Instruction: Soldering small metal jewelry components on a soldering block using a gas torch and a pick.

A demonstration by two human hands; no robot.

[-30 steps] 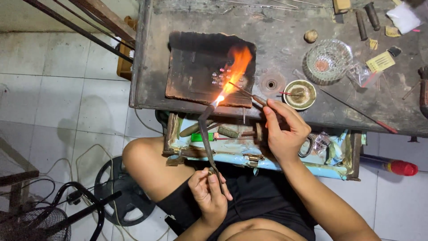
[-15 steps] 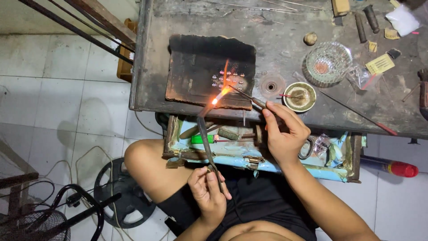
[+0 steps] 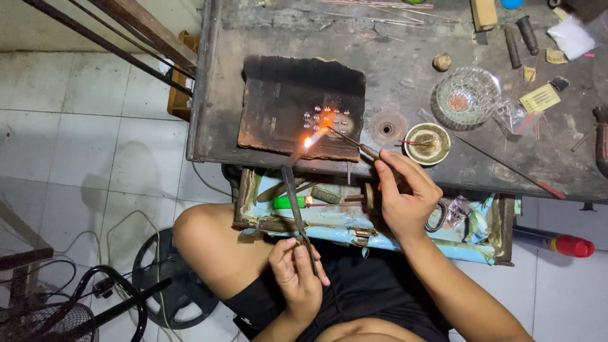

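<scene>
Fingers of the left hand [image 3: 296, 273] pinched the torch [image 3: 292, 190]; the right hand [image 3: 405, 196] gripped tweezers [image 3: 352, 140], both tips meeting over small pieces [image 3: 326, 118] on the charred board [image 3: 297, 107]. Steady, brief heat seemed wisest.

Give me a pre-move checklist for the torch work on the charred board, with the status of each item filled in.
1. Torch pipe gripped by the left hand: ok.
2. Flame lit and aimed at the small pieces: ok.
3. Tweezers held in the right hand, tips at the pieces: ok.
4. Pieces lying on the charred board, not on the bare bench: ok.
5. Whether the tweezers actually grip a piece: cannot tell, too small.
6. Green lighter in the open drawer right under the torch pipe: not ok, in my judgement, close to the flame.
</scene>
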